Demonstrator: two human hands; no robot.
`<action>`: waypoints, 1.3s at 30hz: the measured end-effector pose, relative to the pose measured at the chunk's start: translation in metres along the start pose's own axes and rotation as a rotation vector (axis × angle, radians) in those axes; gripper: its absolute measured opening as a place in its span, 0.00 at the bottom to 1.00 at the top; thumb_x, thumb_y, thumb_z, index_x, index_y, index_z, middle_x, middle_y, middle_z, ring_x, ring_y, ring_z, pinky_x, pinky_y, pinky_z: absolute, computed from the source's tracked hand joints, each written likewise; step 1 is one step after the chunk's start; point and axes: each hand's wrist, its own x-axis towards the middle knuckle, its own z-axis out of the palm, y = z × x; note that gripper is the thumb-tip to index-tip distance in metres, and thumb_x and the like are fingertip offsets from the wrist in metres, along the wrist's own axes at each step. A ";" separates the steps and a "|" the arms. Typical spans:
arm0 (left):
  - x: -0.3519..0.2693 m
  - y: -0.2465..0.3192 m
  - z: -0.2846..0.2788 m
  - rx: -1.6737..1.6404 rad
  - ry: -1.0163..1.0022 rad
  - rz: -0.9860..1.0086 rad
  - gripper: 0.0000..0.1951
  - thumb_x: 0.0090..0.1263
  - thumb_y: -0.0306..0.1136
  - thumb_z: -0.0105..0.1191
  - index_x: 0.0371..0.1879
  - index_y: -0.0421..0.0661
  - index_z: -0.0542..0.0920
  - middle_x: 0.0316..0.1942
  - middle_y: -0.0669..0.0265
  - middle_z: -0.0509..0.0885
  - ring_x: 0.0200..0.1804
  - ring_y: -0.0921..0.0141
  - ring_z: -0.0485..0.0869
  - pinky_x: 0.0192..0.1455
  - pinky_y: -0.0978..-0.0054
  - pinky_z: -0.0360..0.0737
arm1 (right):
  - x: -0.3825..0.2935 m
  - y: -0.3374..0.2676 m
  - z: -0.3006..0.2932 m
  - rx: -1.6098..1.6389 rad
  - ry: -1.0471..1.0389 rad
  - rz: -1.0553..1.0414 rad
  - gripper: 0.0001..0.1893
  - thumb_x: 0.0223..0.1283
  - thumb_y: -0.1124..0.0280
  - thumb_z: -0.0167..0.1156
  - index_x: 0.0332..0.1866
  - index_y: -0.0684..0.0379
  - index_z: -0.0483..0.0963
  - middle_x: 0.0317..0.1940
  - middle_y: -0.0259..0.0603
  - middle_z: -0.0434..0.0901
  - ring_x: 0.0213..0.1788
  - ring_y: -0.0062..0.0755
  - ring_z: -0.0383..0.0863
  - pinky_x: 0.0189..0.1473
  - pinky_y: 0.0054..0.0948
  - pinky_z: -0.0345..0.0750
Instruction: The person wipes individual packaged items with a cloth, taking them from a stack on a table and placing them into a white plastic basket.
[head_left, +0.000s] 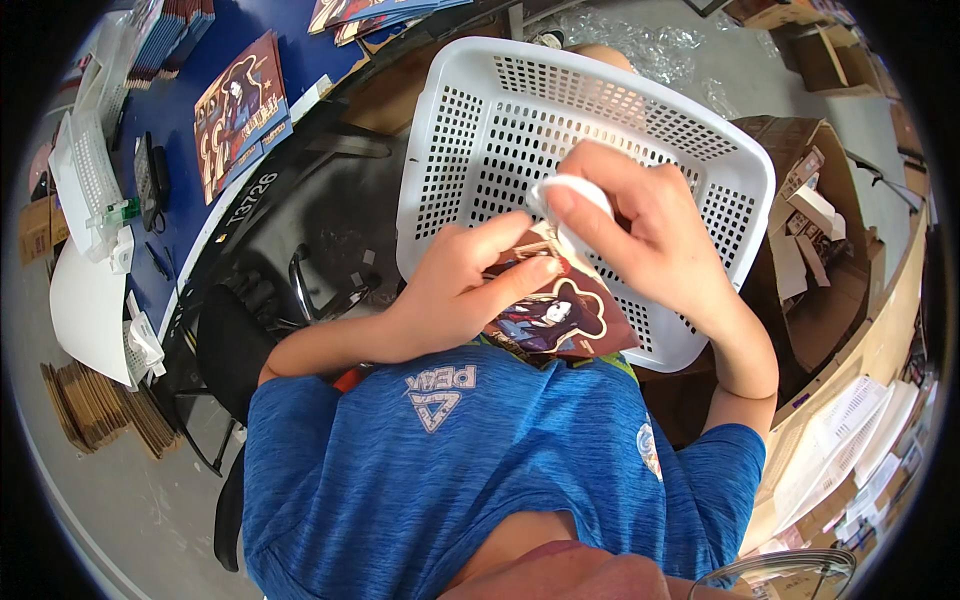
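Observation:
My left hand (480, 281) pinches a maroon printed sleeve or folder (551, 315) with an illustrated figure in a brimmed hat, its thumb flat on the printed face. The sleeve is held tilted in front of my chest, over the near side of a pale grey perforated plastic basket (450, 67). At its upper edge, my right hand (641, 217) grips a white rounded object (581, 191), perhaps a roll, with a translucent part on its left. Fingers hide much of this object, so its exact kind is unclear.
On the blue table (169, 112) at left lie matching printed sleeves (244, 112) and a black handheld device (150, 176). A black chair (232, 337) stands below. At right, an open cardboard box (810, 277) holds carton scraps. Flattened cardboard (97, 405) stands lower left; clear plastic wrap (637, 37) lies beyond.

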 end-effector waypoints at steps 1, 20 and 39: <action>-0.004 0.000 0.001 0.000 0.026 0.015 0.10 0.67 0.33 0.55 0.32 0.38 0.75 0.23 0.61 0.83 0.26 0.76 0.82 0.27 0.79 0.74 | -0.002 -0.002 -0.002 0.003 -0.048 -0.006 0.10 0.63 0.64 0.55 0.31 0.60 0.72 0.14 0.43 0.72 0.17 0.40 0.76 0.20 0.30 0.68; -0.016 0.028 0.001 0.258 -0.065 0.141 0.10 0.65 0.35 0.57 0.29 0.42 0.76 0.22 0.58 0.81 0.24 0.63 0.82 0.25 0.71 0.73 | -0.045 -0.001 0.016 0.108 0.231 -0.155 0.09 0.64 0.69 0.55 0.37 0.65 0.74 0.24 0.37 0.79 0.22 0.24 0.79 0.24 0.22 0.73; -0.018 0.014 -0.004 0.135 0.028 0.043 0.11 0.67 0.35 0.55 0.32 0.39 0.74 0.23 0.58 0.83 0.25 0.66 0.83 0.26 0.74 0.74 | -0.015 -0.002 0.014 0.178 0.117 -0.001 0.07 0.66 0.69 0.55 0.37 0.62 0.73 0.19 0.36 0.75 0.21 0.19 0.77 0.23 0.21 0.71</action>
